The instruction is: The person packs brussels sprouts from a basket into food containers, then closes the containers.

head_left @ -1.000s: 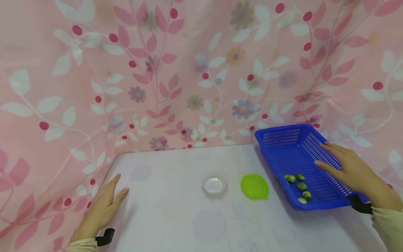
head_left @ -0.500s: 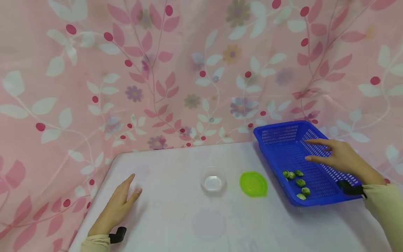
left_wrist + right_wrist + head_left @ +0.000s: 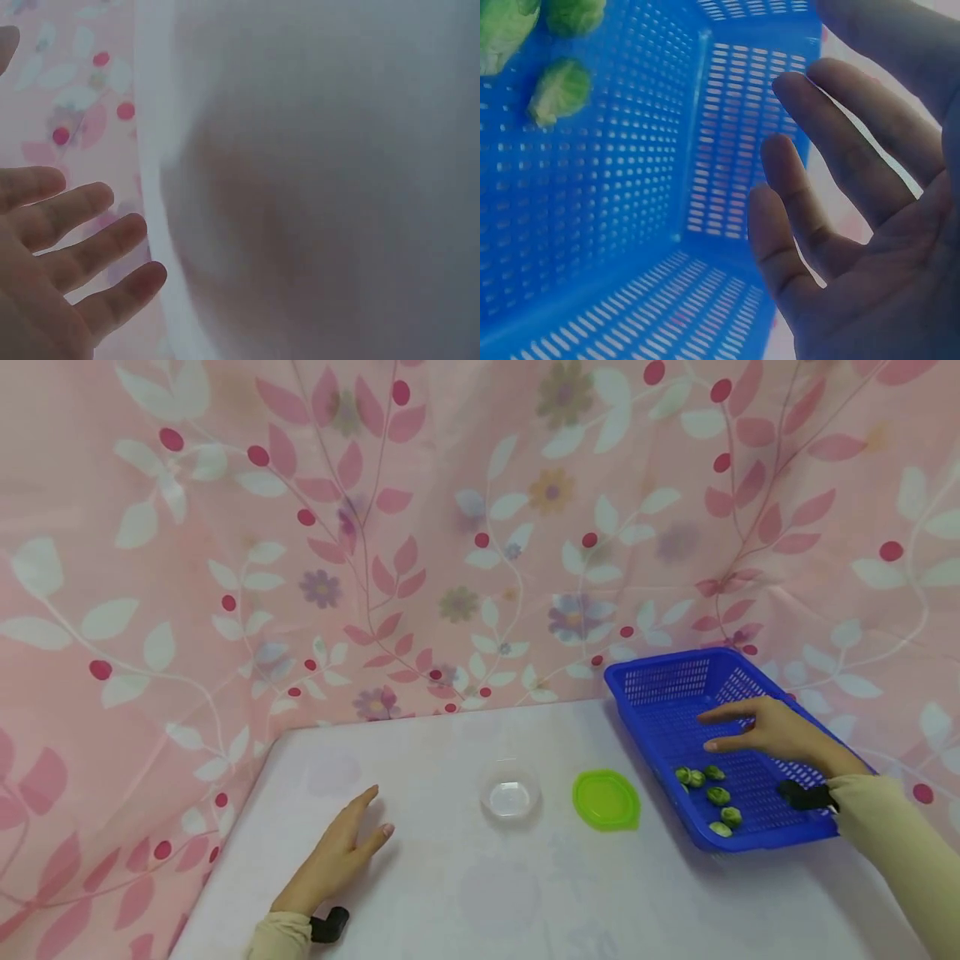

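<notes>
Several Brussels sprouts (image 3: 718, 797) lie along the left side of a blue plastic basket (image 3: 750, 842) at the table's right. Over that basket hovers my right hand (image 3: 772, 731), its fingers loosely bent and holding nothing; the right wrist view shows the palm and spread fingers above a sprout (image 3: 561, 91). My left hand (image 3: 333, 856) is over the left part of the table, fingers extended and nothing held. To its right stands a small clear plastic bowl (image 3: 510, 797). A bright green lid (image 3: 606, 800) lies flat between the bowl and the basket.
A white cloth covers the table (image 3: 420, 902). Right behind its far edge hangs a pink curtain (image 3: 450, 568) with a leaf and flower print. The basket's raised, slotted walls surround the sprouts.
My left hand has moved right, farther in over the table. The right hand has shifted left over the basket, nearer the sprouts. Bowl, lid and sprouts stay where they were.
</notes>
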Tool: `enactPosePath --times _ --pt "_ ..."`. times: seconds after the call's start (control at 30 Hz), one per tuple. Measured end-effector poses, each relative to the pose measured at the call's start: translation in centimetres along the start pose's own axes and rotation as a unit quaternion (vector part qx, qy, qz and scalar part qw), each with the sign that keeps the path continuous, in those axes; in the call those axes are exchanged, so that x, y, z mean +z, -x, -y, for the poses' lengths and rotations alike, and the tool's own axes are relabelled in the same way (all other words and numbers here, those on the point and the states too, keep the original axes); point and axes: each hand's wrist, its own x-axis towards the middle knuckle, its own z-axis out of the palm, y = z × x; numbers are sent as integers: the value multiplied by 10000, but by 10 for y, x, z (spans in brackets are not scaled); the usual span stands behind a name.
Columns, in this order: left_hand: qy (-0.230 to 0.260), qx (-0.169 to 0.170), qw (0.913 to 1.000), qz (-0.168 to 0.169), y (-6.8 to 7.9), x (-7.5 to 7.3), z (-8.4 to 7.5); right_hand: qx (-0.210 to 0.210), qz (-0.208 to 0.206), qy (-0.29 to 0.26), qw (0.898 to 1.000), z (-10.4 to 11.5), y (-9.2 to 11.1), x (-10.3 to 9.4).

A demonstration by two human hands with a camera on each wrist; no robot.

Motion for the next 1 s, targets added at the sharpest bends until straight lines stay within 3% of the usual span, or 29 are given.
enactPosePath --times 0.23,0.43,0.6,0.83,1.0 --pt "623 159 9977 192 -19 27 -20 -149 616 -230 9977 -5 -16 15" --pt "1423 293 9891 247 -35 46 -36 -423 938 -299 9942 -9 -26 25" --pt "2020 247 9789 164 -44 63 -41 -668 1319 -597 9872 -9 -34 31" --pt "2750 207 9611 116 -55 82 -50 -354 1963 -680 9775 -4 -39 36" --pt "3119 271 9497 45 -64 94 -59 -335 2107 -593 9752 -4 -43 40"
